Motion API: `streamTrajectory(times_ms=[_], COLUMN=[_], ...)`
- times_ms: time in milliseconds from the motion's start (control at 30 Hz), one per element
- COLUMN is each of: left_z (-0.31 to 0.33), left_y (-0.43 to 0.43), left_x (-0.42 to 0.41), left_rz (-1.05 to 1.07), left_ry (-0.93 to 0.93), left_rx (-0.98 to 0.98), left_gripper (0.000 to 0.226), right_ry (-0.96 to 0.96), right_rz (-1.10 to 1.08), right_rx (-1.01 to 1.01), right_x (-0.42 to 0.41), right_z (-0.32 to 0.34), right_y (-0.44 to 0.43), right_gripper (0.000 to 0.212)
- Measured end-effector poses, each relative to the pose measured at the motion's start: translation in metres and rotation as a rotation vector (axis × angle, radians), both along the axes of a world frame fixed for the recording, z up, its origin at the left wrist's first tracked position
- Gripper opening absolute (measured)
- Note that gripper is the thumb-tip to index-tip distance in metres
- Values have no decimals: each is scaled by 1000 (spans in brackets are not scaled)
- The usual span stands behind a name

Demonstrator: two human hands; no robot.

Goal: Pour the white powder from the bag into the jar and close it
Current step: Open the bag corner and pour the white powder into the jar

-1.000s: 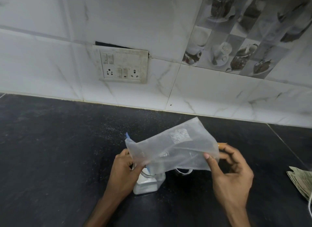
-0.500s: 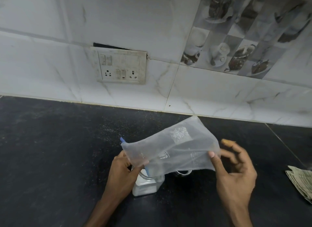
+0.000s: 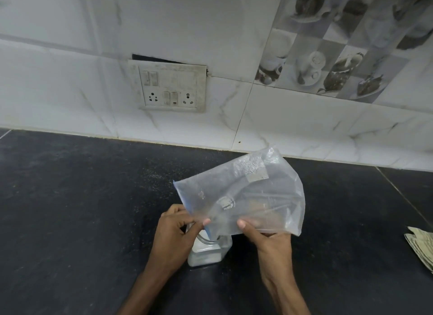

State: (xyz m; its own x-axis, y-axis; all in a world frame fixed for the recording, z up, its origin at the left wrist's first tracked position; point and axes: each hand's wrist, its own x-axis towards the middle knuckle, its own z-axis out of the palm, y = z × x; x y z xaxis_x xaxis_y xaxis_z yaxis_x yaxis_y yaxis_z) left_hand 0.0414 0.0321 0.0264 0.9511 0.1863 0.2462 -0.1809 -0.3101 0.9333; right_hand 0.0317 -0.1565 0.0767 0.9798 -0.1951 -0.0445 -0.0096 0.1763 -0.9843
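A clear plastic bag (image 3: pixel 248 193) with a blue strip along its mouth is held tilted over a small clear jar (image 3: pixel 206 251). The jar stands on the black counter (image 3: pixel 70 209) with white powder in its lower part and its mouth uncovered. The bag looks almost empty, and its mouth corner dips into the jar's opening. My left hand (image 3: pixel 174 232) pinches the bag's mouth edge at the jar. My right hand (image 3: pixel 269 239) grips the bag's lower edge from beneath. No lid is visible.
A white tiled wall with a switch and socket plate (image 3: pixel 167 86) rises behind the counter. Folded paper (image 3: pixel 421 246) lies at the right edge. Fine white specks (image 3: pixel 154 174) dust the counter behind the jar.
My right hand has moved left along the bag's lower edge and now grips it closer to the jar. The bag's far end has lifted higher. My left hand stayed at the jar.
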Motion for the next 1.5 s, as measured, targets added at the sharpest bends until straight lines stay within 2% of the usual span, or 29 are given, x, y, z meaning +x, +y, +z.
streamTrajectory(times_ms=[33,67,133,200,400,500,733,867,1033,1133,1200,1267,1367,1500], left_z=[1,3,5,7,10,10,13,12,6,5,5,8,15,24], left_y=[0,0,0,0,-3,-3,-2,-4,-5,-4,-5,-5,-7,-5], left_x=[0,-1,1,2,2,3,3,4,10,10,8,6,4,6], left_rz=[0,-6,-4,-1,-10,-3,14,-4,62,39,45,53,30,17], left_ry=[-3,-5,-21,-41,-62,-76,-84,-117,-133,-132,-115,-110,-75,-82], left_rx=[0,1,-4,-7,-4,1,8,1,23,28,40,34,-21,-23], left_gripper=[13,7,24,23,27,28,25,11,34,39,29,4,34,36], right_ry=[-8,-22,-55,-96,-130,-171,-108,-144,-132,-166,-144,-111,-84,-58], right_rz=[-18,-35,-53,-30,-73,-24,-56,-130,-123,-174,-128,-158,-201,-148], right_rx=[-27,-45,-88,-150,-189,-206,-214,-232,-298,-397,-443,-431,-372,-301], right_x=[0,1,3,7,10,11,12,6,-4,0,0,0,2,1], right_z=[3,5,9,13,20,23,18,22,26,26,21,19,21,21], right_y=[3,6,11,12,9,8,3,-4,0,-10,-11,-14,-22,-34], right_gripper=[33,36,32,22,27,28,29,25,31,21,10,9,14,26])
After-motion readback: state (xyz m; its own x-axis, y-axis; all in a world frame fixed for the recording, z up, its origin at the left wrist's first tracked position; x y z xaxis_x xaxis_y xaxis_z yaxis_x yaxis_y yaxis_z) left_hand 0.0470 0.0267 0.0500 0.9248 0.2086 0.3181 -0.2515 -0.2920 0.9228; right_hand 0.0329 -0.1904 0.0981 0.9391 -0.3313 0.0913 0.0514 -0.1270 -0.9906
